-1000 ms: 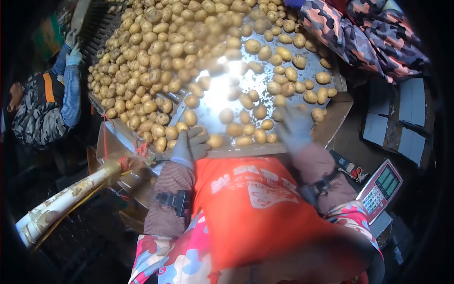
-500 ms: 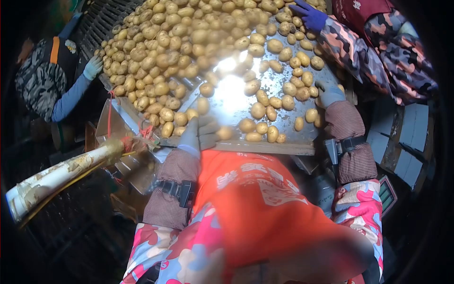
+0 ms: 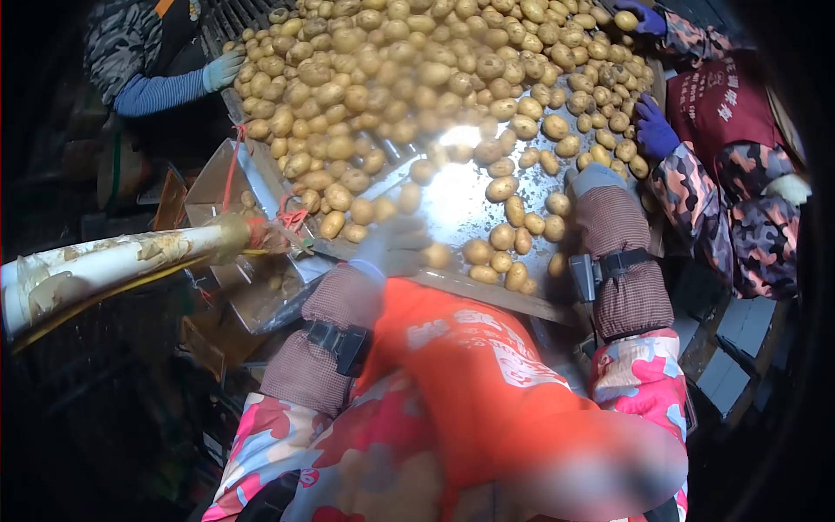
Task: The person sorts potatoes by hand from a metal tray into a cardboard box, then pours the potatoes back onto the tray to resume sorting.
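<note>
My left hand (image 3: 396, 247), in a grey glove, is at the near edge of the metal sorting table (image 3: 457, 204). Its fingers stretch to the right, somewhat blurred, beside a potato (image 3: 437, 255). My right hand (image 3: 597, 177), in a pale blue-grey glove, reaches over the table's right side next to several potatoes (image 3: 624, 150); its fingertips are hard to make out. Loose potatoes (image 3: 502, 236) lie between my hands. Beyond them rises a big heap of potatoes (image 3: 374, 78). A bright glare covers part of the metal.
A co-worker's gloved hand (image 3: 223, 70) rests at the heap's left edge. At the right, another co-worker's purple gloves show, one hand (image 3: 654, 129) low, the other holding a potato (image 3: 625, 21). A peeling white pipe (image 3: 122, 261) and a cardboard box (image 3: 217, 187) stand left.
The view has swung, so the table and potatoes sit differently in the picture. My right hand has reached farther forward. The right co-worker's second purple glove now shows, with a potato.
</note>
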`<action>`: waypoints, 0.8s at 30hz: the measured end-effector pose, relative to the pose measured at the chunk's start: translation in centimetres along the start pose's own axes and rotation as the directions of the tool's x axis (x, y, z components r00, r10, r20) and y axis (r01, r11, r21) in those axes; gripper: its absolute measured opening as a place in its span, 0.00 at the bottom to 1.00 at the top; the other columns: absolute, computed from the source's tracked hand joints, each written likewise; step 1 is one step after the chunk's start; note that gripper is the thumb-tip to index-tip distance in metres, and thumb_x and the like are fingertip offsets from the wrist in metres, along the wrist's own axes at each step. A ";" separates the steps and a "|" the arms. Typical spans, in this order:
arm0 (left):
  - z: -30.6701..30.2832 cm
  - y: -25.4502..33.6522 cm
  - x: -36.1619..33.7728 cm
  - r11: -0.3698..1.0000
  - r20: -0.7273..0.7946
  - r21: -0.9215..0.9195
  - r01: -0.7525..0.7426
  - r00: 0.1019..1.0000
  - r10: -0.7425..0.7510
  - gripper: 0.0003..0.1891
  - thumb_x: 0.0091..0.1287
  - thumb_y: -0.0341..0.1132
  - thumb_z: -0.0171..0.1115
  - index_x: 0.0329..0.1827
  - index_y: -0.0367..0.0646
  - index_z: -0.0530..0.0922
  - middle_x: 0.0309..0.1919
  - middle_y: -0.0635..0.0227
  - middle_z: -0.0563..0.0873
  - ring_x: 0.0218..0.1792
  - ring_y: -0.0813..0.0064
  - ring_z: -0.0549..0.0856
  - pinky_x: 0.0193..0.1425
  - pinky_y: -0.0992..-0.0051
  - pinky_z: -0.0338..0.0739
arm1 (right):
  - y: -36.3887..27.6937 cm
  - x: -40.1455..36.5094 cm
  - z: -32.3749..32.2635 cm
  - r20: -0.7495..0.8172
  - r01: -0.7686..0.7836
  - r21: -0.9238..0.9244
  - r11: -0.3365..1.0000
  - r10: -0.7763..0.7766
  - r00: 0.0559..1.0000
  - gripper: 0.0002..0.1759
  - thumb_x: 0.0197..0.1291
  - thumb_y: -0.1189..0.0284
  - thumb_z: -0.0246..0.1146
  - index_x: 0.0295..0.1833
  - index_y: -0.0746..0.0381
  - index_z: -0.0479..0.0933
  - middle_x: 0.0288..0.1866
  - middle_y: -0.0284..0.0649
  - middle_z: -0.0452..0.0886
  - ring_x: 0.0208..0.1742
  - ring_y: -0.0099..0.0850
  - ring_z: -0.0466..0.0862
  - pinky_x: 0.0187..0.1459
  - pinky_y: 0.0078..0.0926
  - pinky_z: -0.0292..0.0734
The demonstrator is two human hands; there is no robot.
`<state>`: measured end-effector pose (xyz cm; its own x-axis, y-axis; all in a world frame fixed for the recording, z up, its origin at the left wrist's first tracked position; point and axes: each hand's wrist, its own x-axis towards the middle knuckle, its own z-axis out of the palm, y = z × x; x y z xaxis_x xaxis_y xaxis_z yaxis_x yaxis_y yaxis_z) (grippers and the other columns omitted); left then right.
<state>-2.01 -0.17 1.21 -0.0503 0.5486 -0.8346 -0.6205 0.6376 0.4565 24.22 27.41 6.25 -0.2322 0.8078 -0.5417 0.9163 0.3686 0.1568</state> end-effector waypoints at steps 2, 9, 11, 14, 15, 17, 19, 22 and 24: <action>0.1 0.3 -0.1 1.000 -0.002 -0.012 0.029 1.000 -0.029 0.20 0.77 0.45 0.51 0.66 0.46 0.74 0.55 0.60 0.86 0.47 0.62 0.88 0.47 0.66 0.84 | 0.0 2.5 -0.1 0.081 -0.133 0.069 0.989 0.128 0.988 0.31 0.69 0.46 0.56 0.62 0.60 0.80 0.66 0.53 0.80 0.66 0.48 0.80 0.66 0.45 0.75; 3.7 -0.9 0.3 0.850 0.403 0.150 -0.505 0.816 0.414 0.19 0.77 0.44 0.52 0.66 0.51 0.75 0.61 0.64 0.82 0.59 0.62 0.82 0.58 0.59 0.81 | -2.5 -3.2 1.3 -0.316 0.538 0.391 0.747 -0.439 0.841 0.32 0.65 0.52 0.65 0.67 0.60 0.74 0.64 0.52 0.80 0.63 0.44 0.81 0.64 0.39 0.75; 5.2 -0.5 -0.1 0.842 0.397 0.112 -0.528 0.801 0.449 0.18 0.77 0.44 0.51 0.65 0.49 0.74 0.60 0.62 0.82 0.58 0.61 0.82 0.58 0.59 0.81 | -5.8 -3.4 0.3 -0.258 0.680 0.574 0.456 -0.688 0.679 0.35 0.65 0.56 0.67 0.72 0.62 0.70 0.65 0.52 0.78 0.65 0.42 0.79 0.66 0.37 0.73; 5.2 -0.3 -0.4 0.812 0.349 0.067 -0.580 0.776 0.525 0.18 0.77 0.43 0.51 0.64 0.45 0.74 0.59 0.60 0.82 0.57 0.60 0.83 0.59 0.58 0.81 | -9.8 1.7 -4.1 -0.325 0.713 0.584 0.387 -0.694 0.643 0.39 0.67 0.56 0.67 0.77 0.63 0.64 0.72 0.53 0.73 0.73 0.44 0.73 0.73 0.40 0.67; 4.7 -0.3 -0.5 0.799 0.316 0.051 -0.598 0.769 0.555 0.18 0.77 0.43 0.51 0.64 0.43 0.74 0.58 0.59 0.82 0.56 0.60 0.83 0.59 0.58 0.81 | -10.7 5.0 -5.0 -0.484 0.716 0.501 0.485 -0.529 0.697 0.38 0.68 0.55 0.66 0.76 0.62 0.66 0.73 0.55 0.71 0.74 0.46 0.71 0.74 0.40 0.66; 3.5 -0.6 -1.1 0.785 0.245 0.033 -0.619 0.767 0.594 0.18 0.78 0.42 0.50 0.63 0.40 0.74 0.57 0.58 0.82 0.56 0.59 0.83 0.59 0.57 0.81 | -11.3 13.7 -6.2 -0.645 0.735 0.277 0.619 -0.447 0.620 0.36 0.66 0.53 0.65 0.75 0.59 0.68 0.74 0.55 0.70 0.75 0.49 0.70 0.74 0.40 0.65; 2.3 -1.0 -1.5 0.799 0.169 -0.016 -0.601 0.786 0.594 0.18 0.78 0.42 0.51 0.62 0.40 0.74 0.56 0.58 0.82 0.54 0.60 0.83 0.58 0.58 0.81 | -10.9 17.0 -6.1 -0.524 0.653 -0.014 0.757 -0.562 0.641 0.33 0.63 0.54 0.63 0.72 0.52 0.70 0.73 0.52 0.71 0.73 0.51 0.71 0.72 0.42 0.67; 0.8 -1.2 -1.1 0.845 0.069 -0.155 -0.512 0.848 0.526 0.17 0.77 0.43 0.53 0.60 0.41 0.75 0.52 0.60 0.82 0.50 0.63 0.83 0.52 0.62 0.81 | -11.3 13.8 -5.9 -0.463 0.668 -0.148 0.729 -0.648 0.605 0.29 0.60 0.58 0.63 0.69 0.45 0.73 0.70 0.49 0.75 0.69 0.54 0.74 0.69 0.44 0.71; 0.3 -1.3 -0.5 0.853 0.025 -0.245 -0.460 0.877 0.480 0.17 0.77 0.44 0.55 0.59 0.42 0.75 0.50 0.61 0.82 0.47 0.65 0.83 0.49 0.64 0.81 | -12.1 8.7 -6.1 -0.413 0.648 -0.188 0.738 -0.658 0.630 0.28 0.60 0.55 0.66 0.65 0.50 0.77 0.64 0.51 0.78 0.65 0.51 0.77 0.67 0.43 0.73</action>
<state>-0.92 -1.11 1.16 -0.3224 0.8006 -0.5050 -0.6984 0.1590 0.6979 9.13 32.76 4.71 -0.8839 0.4561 -0.1033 0.4645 0.8820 -0.0797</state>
